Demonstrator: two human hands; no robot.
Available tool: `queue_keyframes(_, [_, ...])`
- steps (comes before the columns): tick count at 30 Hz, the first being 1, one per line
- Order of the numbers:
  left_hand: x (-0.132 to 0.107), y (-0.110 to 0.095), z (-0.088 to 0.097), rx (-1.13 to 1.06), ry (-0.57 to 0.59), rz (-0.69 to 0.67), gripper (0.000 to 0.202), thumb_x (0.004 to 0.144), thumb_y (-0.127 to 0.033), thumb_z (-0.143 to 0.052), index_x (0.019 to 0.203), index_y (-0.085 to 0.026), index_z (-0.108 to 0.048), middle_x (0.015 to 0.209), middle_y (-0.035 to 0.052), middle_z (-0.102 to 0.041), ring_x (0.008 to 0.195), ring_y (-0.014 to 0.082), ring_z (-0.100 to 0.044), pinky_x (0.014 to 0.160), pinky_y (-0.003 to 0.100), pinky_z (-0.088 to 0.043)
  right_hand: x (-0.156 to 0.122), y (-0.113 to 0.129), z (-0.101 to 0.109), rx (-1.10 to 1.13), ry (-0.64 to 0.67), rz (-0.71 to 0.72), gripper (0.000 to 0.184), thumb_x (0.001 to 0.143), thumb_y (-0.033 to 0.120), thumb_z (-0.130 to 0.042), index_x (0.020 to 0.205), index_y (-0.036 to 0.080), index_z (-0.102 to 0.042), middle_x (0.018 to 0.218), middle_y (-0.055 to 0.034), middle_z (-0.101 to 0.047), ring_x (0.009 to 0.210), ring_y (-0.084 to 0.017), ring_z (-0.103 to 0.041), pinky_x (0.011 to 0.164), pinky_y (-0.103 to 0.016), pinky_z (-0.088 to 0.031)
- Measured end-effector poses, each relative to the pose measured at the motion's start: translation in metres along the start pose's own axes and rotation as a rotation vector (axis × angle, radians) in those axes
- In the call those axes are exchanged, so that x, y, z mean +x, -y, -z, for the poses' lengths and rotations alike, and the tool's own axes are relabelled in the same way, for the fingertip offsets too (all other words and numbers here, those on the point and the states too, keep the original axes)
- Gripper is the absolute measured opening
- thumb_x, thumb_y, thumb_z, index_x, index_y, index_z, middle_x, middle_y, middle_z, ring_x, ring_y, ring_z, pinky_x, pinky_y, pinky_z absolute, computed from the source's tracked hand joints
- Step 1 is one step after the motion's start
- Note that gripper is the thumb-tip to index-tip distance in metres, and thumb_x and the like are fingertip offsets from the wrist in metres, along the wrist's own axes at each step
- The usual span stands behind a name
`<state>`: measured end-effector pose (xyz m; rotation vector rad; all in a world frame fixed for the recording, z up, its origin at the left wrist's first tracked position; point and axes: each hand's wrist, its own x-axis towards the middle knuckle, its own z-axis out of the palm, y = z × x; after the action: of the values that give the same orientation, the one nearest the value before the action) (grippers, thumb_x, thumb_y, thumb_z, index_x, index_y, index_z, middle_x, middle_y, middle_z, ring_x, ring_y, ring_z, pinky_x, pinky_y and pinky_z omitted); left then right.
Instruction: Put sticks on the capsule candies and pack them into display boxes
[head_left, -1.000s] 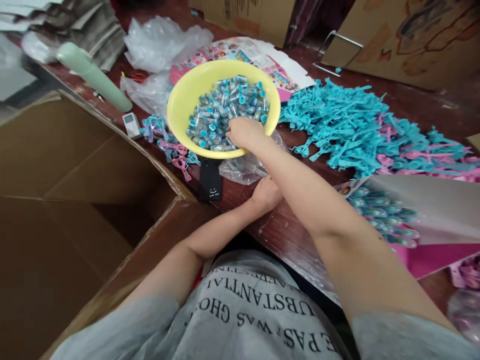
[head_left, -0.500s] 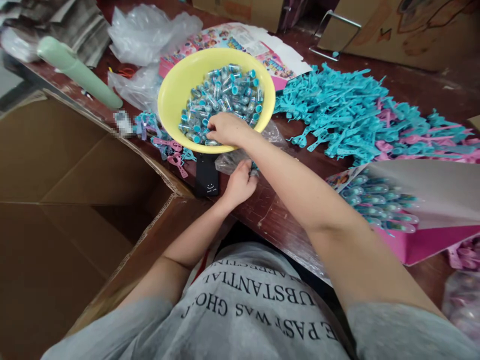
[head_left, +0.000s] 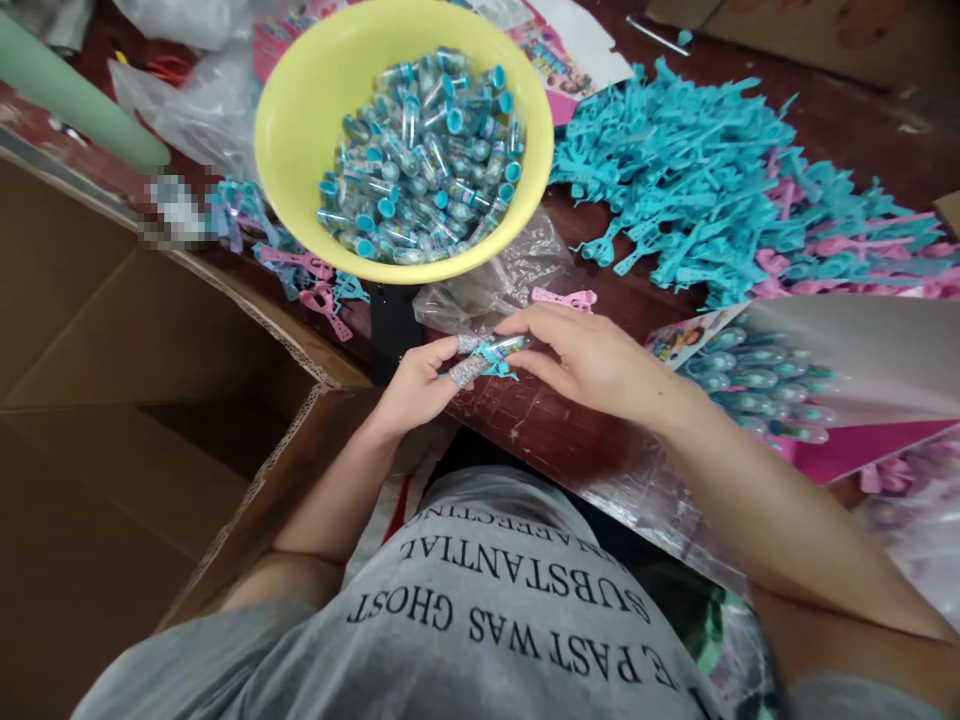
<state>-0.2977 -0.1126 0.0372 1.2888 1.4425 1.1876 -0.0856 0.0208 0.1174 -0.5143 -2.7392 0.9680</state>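
My left hand (head_left: 421,388), with silvery wrapping on two fingertips, pinches a small blue plastic piece (head_left: 498,370). Against that piece, my right hand (head_left: 596,362) grips a small clear tube (head_left: 513,347) between thumb and fingers. Both hands meet just above the dark red table, in front of a yellow bowl (head_left: 289,150). Many small clear tubes with blue caps (head_left: 420,165) fill the bowl. A pink plastic clip-like piece (head_left: 564,299) lies just behind my right hand. Fingers partly cover where the tube and blue piece meet.
A big heap of blue and pink plastic pieces (head_left: 675,190) spreads at the right. An open box (head_left: 862,450) of clear-domed items stands nearer. A plastic bag (head_left: 510,270) lies beside the bowl, and a cardboard box (head_left: 150,400) stands at the left.
My right hand has come out of the bowl with a tube and moved down to my left hand. The view has shifted closer. The left hand's blue piece now shows plainly.
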Motion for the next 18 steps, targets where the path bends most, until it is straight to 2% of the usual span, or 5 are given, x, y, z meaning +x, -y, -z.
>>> queue_keyframes(5, [0.005,-0.007,-0.003,0.028,0.043,-0.039,0.022,0.098,-0.039,-0.071,0.088,-0.022,-0.081,0.077,0.0006,-0.073,0.068,0.0144,-0.063,0.065,0.027,-0.053,-0.010,0.006,0.001,-0.033,0.021,-0.007,0.028,0.110,0.034,-0.051,0.129,0.025,-0.070,0.127,-0.0087,-0.076,0.114,-0.023,-0.072,0.099,-0.040,-0.059])
queue_keyframes(8, [0.004,-0.011,-0.001,0.052,0.063,-0.116,0.019,0.099,-0.036,-0.070,0.093,-0.024,-0.083,0.079,0.0009,-0.075,0.069,0.0151,-0.066,0.067,0.027,-0.055,-0.011,0.012,0.002,-0.100,0.039,0.002,0.031,0.110,0.030,-0.048,0.130,0.025,-0.071,0.130,-0.0089,-0.076,0.114,-0.022,-0.073,0.097,-0.039,-0.060])
queue_keyframes(11, [0.000,-0.011,-0.002,0.134,0.032,-0.217,0.020,0.103,-0.032,-0.065,0.101,-0.025,-0.083,0.089,0.0031,-0.080,0.079,0.0176,-0.073,0.073,0.030,-0.059,-0.010,0.014,-0.004,-0.103,0.019,-0.012,0.032,0.110,0.032,-0.048,0.130,0.022,-0.071,0.127,-0.0105,-0.077,0.112,-0.022,-0.073,0.096,-0.038,-0.059])
queue_keyframes(15, [-0.010,-0.004,-0.010,0.383,-0.108,-0.414,0.026,0.104,-0.023,-0.058,0.115,-0.025,-0.082,0.112,0.0070,-0.084,0.095,0.0207,-0.078,0.083,0.034,-0.065,-0.003,0.016,-0.010,-0.016,0.044,-0.164,0.035,0.107,0.047,-0.055,0.109,0.018,-0.075,0.093,-0.0075,-0.080,0.083,-0.020,-0.072,0.077,-0.032,-0.053])
queue_keyframes(18, [-0.016,0.003,-0.013,0.563,-0.198,-0.508,0.031,0.101,-0.017,-0.057,0.122,-0.023,-0.080,0.120,0.0089,-0.083,0.095,0.0224,-0.080,0.085,0.037,-0.066,0.003,0.019,-0.010,0.027,0.071,-0.341,0.045,0.104,0.056,-0.055,0.090,0.019,-0.075,0.072,-0.0033,-0.072,0.064,-0.017,-0.064,0.063,-0.029,-0.042])
